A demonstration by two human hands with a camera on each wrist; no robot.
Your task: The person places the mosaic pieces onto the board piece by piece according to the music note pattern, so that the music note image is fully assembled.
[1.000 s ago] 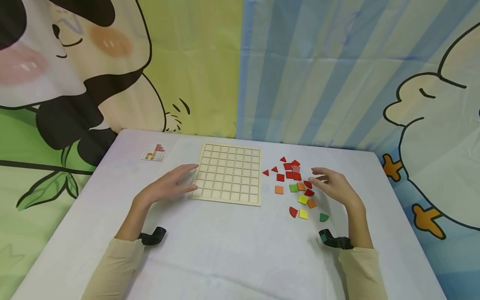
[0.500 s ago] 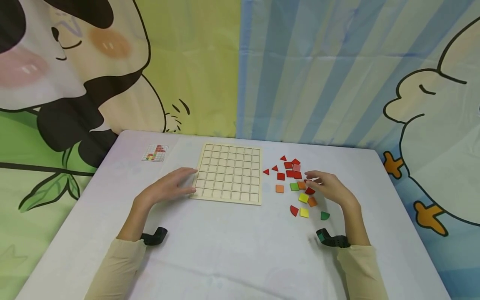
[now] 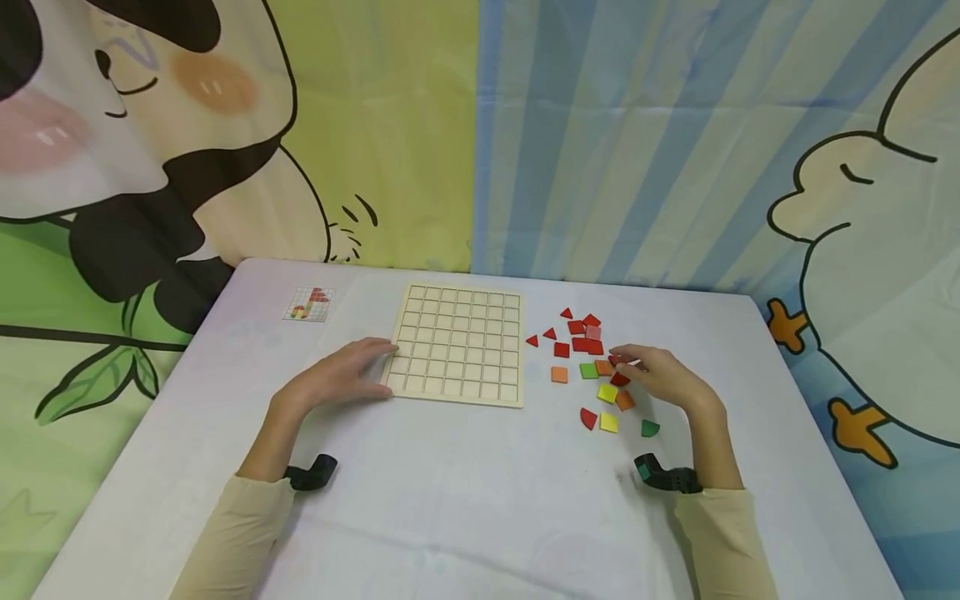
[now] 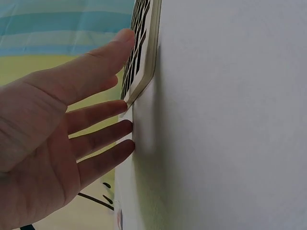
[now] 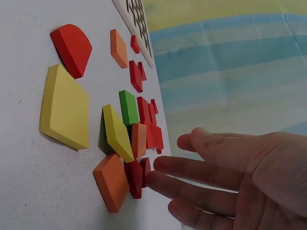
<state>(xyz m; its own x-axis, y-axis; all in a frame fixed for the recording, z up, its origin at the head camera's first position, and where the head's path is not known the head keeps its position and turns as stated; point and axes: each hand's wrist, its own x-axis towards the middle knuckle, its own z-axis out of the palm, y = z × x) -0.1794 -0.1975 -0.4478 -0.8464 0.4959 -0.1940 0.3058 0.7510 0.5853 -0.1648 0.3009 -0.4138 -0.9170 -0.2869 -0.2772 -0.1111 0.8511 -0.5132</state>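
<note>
At the left edge of a pale wooden grid board is my left hand, fingers fairly straight and thumb spread from them. In the left wrist view its fingertips come right to the board's corner and hold nothing. My right hand hovers over two dark red quarter-round pieces, partly covering one. The right wrist view shows its fingers loosely bent, with the tips close to those red pieces and nothing pinched between finger and thumb.
Right of the board lie several red squares and triangles, orange squares, a light green square, yellow squares and a green quarter-round. A small printed pattern card lies at the back left of the white-covered table.
My right hand has moved a little left and down over the red quarter-rounds. My left hand has shifted slightly, its fingertips now lower along the board's left edge.
</note>
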